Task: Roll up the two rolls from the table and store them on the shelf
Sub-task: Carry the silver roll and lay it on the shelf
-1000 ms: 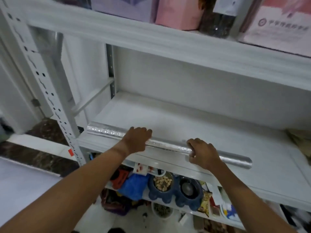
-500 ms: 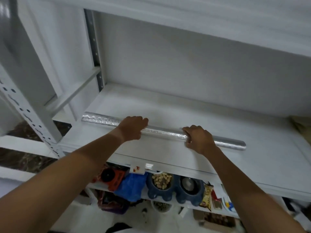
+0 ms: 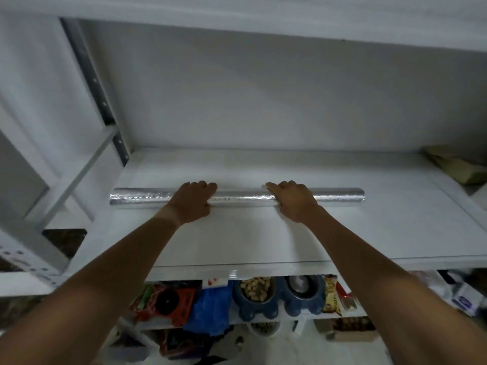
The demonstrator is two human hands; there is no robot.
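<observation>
Here, left grip: the left hand (image 3: 193,200) lies over the top of the silver roll (image 3: 237,198), fingers curled down across its far side and the thumb tucked against its near side, so the hand holds the roll left of its middle.
Right grip: the right hand (image 3: 292,200) mirrors it, fingers hooked over the roll's far side and the palm pressed on its near side, holding the roll right of its middle.
Gap between grips: a bare stretch of shiny foil shows between the two hands at the centre of the frame.
Silver roll: fully rolled into a long thin tube, lying flat and nearly level across the middle of the frame; its crinkled left end juts out well past the left hand, its smoother right end well past the right hand.
Shelf (image 3: 369,233): white board carrying the roll, which sits about midway between the front edge and the back wall.
Right edge of frame: a crumpled brownish bag (image 3: 456,167) rests at the far right back of the same shelf, well apart from the roll.
Lower frame: beneath the shelf's front edge sit a blue bag (image 3: 210,309), a blue double pet bowl (image 3: 279,296) with kibble in its left cup, and an orange pack (image 3: 171,302).
</observation>
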